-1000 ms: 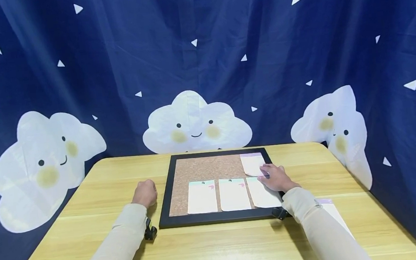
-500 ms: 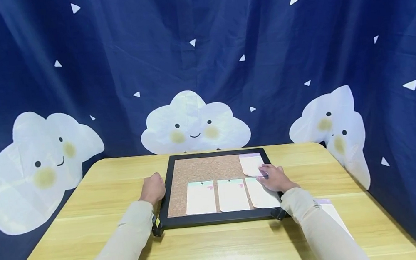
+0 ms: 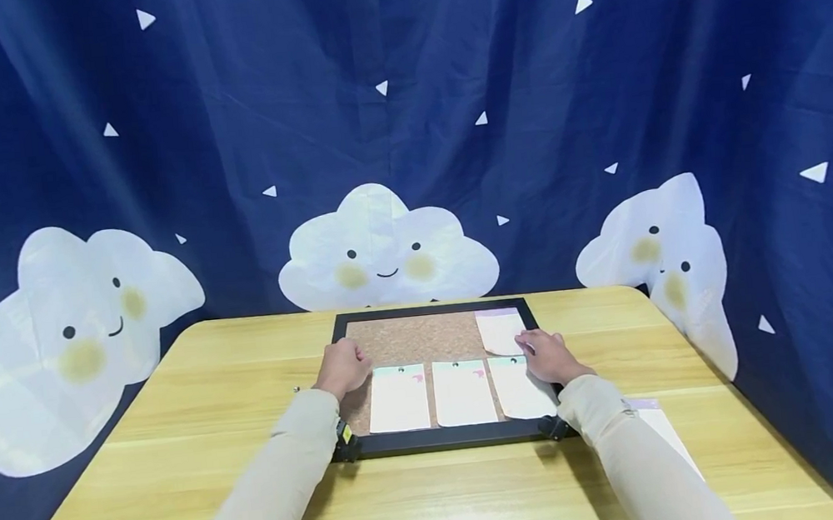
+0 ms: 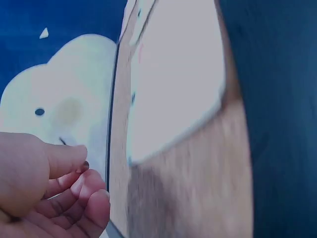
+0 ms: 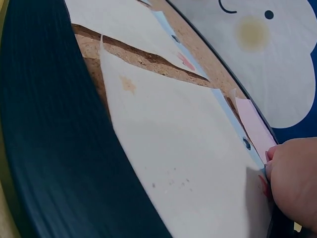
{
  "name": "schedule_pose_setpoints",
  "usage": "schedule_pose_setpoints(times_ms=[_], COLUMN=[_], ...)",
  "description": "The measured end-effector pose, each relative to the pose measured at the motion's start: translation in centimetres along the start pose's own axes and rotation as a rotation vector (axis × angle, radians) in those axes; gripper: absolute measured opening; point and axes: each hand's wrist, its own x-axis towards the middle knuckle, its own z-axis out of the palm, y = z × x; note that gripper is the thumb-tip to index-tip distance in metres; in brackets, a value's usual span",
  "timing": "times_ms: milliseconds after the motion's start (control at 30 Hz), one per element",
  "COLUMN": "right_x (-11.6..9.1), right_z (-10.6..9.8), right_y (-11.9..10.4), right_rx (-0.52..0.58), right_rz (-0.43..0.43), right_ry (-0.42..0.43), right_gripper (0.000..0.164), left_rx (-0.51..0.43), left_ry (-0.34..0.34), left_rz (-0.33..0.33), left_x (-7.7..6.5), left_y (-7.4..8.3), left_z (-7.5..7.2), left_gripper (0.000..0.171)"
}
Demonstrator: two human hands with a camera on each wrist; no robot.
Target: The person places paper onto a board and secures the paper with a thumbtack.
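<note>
In the head view my left hand (image 3: 344, 367) is over the left side of the framed cork board (image 3: 412, 336). Its thumb and forefinger pinch a small dark thumbtack (image 4: 85, 165), mostly hidden by the fingertips. My right hand (image 3: 550, 358) holds the lower right edge of a white note sheet with a lilac top strip (image 3: 500, 331), at the board's upper right. Below it, a row of three sheets with pale blue strips lies on the cork: a left sheet (image 3: 398, 400), a middle sheet (image 3: 464, 393) and a right sheet (image 5: 188, 134). Each has a dark tack at its top.
Another lilac-topped sheet (image 3: 666, 428) lies on the wooden table (image 3: 440, 500), partly under the right sleeve. A tiny metallic piece (image 3: 296, 389) sits left of the board. Behind the table hangs a blue curtain (image 3: 389, 129) with white clouds.
My left hand has moved right, from the table beside the board to over its left side, uncovering the tiny metallic piece. My right hand stays at the upper sheet.
</note>
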Motion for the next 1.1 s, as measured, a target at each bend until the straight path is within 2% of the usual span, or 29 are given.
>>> schedule_pose_setpoints(times_ms=[133, 333, 500, 633, 900, 1100], right_x=[0.0, 0.2, -0.1, -0.3, -0.4, -0.5], right_z=[0.0, 0.3, 0.3, 0.2, 0.4, 0.8], right_y=[-0.1, -0.4, -0.8, -0.8, -0.4, -0.3], right_rx=[-0.01, -0.028, -0.05, -0.065, -0.082, -0.087], right_rz=[0.015, 0.025, -0.004, -0.005, 0.004, 0.004], right_ry=[0.007, -0.002, 0.003, 0.006, 0.024, 0.016], right_gripper=[0.035, 0.035, 0.036, 0.036, 0.035, 0.037], left_rx=[-0.024, -0.059, -0.08, -0.109, -0.277, -0.433], left_ry=[-0.018, -0.034, -0.087, -0.115, -0.195, -0.251], left_rz=[0.012, 0.036, 0.017, 0.028, 0.064, -0.031], left_x=[0.4, 0.5, 0.6, 0.8, 1.1, 1.3], left_y=[1.4, 2.9, 3.8, 4.7, 6.6, 7.4], left_z=[0.9, 2.1, 3.3, 4.2, 5.3, 6.1], left_gripper=[0.038, 0.028, 0.023, 0.021, 0.012, 0.009])
